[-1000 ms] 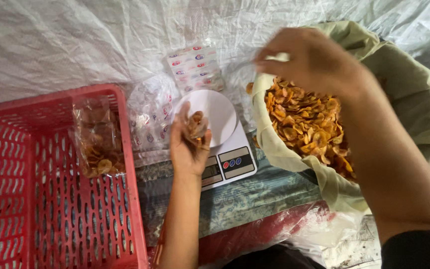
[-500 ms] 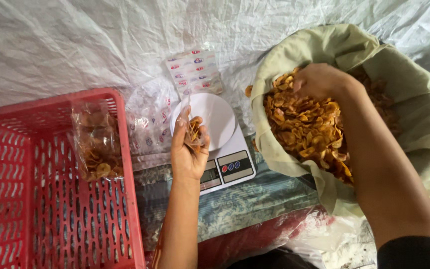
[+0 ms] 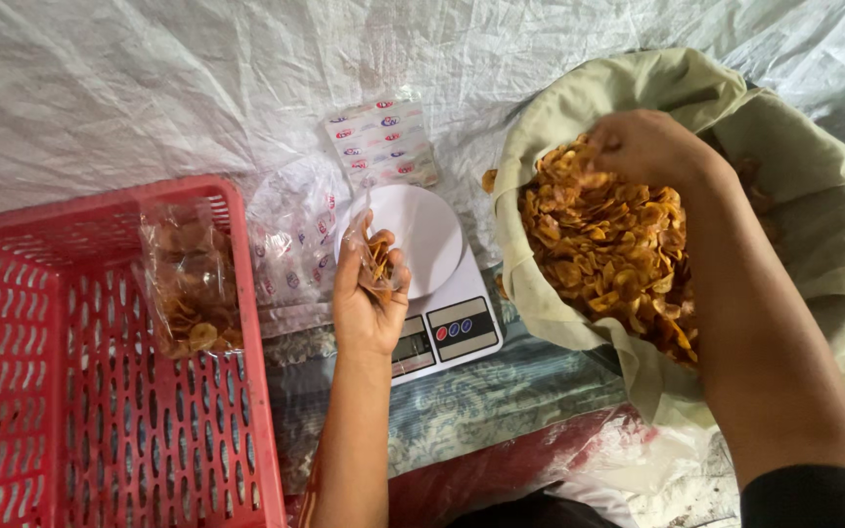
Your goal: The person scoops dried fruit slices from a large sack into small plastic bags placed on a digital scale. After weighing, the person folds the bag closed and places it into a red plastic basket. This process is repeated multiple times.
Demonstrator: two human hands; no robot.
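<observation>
Nearest you, your two bare forearms reach away from your body over a patterned cloth and a patch of red fabric. Your left hand [image 3: 369, 298] is palm up, its fingers curled closed around a small clear bag [image 3: 380, 266] with a few golden chips in it. That hand hovers at the near left edge of a white kitchen scale [image 3: 437, 293], whose round platform is bare and whose display and coloured buttons face you.

To your left sits a red plastic basket [image 3: 12, 391] with slotted walls. Inside it, leaning against the right wall, is a filled clear bag of chips [image 3: 188, 288]. Between the basket and the scale lies a loose pile of empty clear bags [image 3: 290, 240] with small red and blue marks.

To your right, a large sack of pale green cloth [image 3: 814, 205] stands open with its rim rolled down, heaped with golden-brown fried chips [image 3: 608, 244]. Your right hand [image 3: 647, 147] is at the far side of that heap, knuckles up, fingers bent down into the chips and closed on some of them; how many it holds cannot be made out.

Just beyond the scale lies a flat stack of printed labels [image 3: 381, 145]. Farthest away, a crinkled white plastic sheet [image 3: 149, 88] covers the ground under everything.
</observation>
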